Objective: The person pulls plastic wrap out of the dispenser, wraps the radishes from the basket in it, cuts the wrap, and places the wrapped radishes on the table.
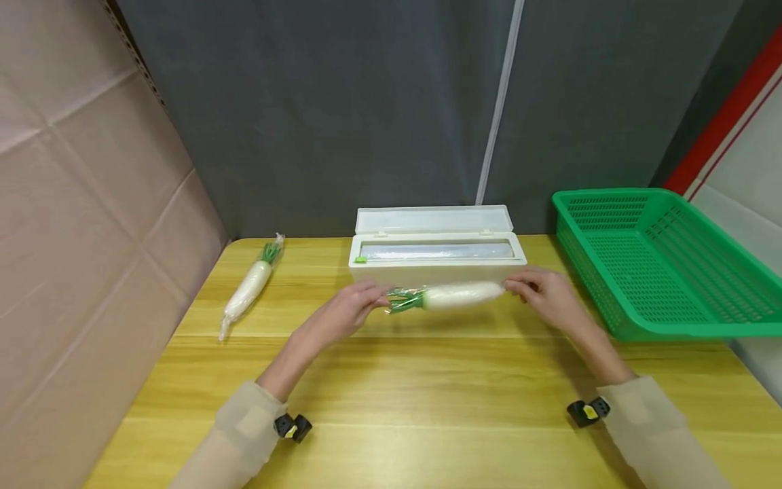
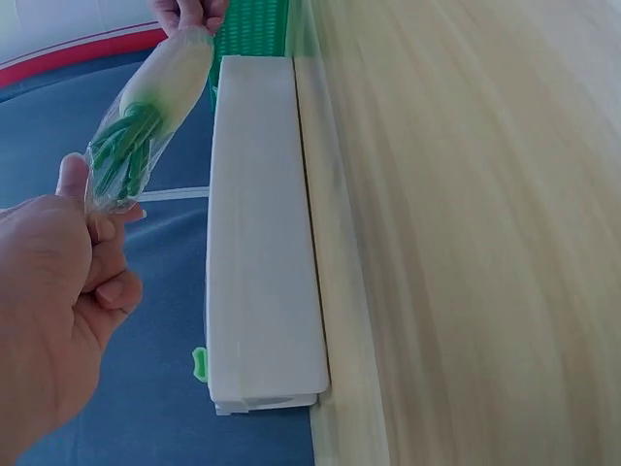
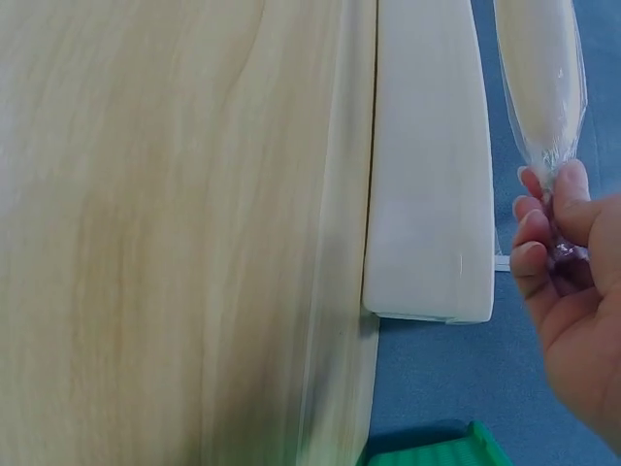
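Note:
A white radish with green stems, wrapped in clear plastic film, hangs level above the table between both hands. My left hand pinches the film at the leafy end; in the left wrist view the stems show through the film. The twisted film at the other end is pinched by my right hand, with thumb and fingers curled on it in the right wrist view. Just behind the radish stands a white cling film dispenser, lid raised, a film roll inside and a green slider at its left.
A second wrapped radish lies on the left of the wooden table. At the right stands a green plastic basket. A dark grey panel closes off the back, and a pale pink wall covering runs along the left.

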{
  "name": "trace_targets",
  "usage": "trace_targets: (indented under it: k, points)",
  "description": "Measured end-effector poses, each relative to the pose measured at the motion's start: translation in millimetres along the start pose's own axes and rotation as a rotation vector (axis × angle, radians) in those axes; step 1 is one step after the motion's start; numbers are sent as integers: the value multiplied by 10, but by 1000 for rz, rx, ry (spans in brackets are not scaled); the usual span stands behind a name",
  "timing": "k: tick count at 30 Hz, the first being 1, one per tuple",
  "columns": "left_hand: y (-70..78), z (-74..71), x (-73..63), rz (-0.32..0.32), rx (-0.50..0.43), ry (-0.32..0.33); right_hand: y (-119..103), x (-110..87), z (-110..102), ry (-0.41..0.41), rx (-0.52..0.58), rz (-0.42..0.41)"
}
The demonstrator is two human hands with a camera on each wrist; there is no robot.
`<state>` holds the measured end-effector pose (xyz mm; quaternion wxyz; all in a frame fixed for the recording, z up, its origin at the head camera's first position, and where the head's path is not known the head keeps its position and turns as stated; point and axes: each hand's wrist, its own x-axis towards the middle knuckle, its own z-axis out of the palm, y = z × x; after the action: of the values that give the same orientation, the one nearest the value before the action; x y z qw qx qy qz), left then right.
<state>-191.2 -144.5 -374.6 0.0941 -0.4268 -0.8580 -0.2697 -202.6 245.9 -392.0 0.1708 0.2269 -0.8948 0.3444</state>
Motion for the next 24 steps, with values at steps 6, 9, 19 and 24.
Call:
trace_targets:
  k: [6,9,19,24]
  points:
    - [99,-10,-4,72,-2,25,-28,6,-20,-81,55,136]
    - [129,-5,2,96,-17,55,-48,8,-34,-127,96,189]
    - [154,-10,26,155,1,276,-108,32,-89,-170,223,306]
    - [151,-2,10,78,60,286,-185,34,-142,-130,272,338]
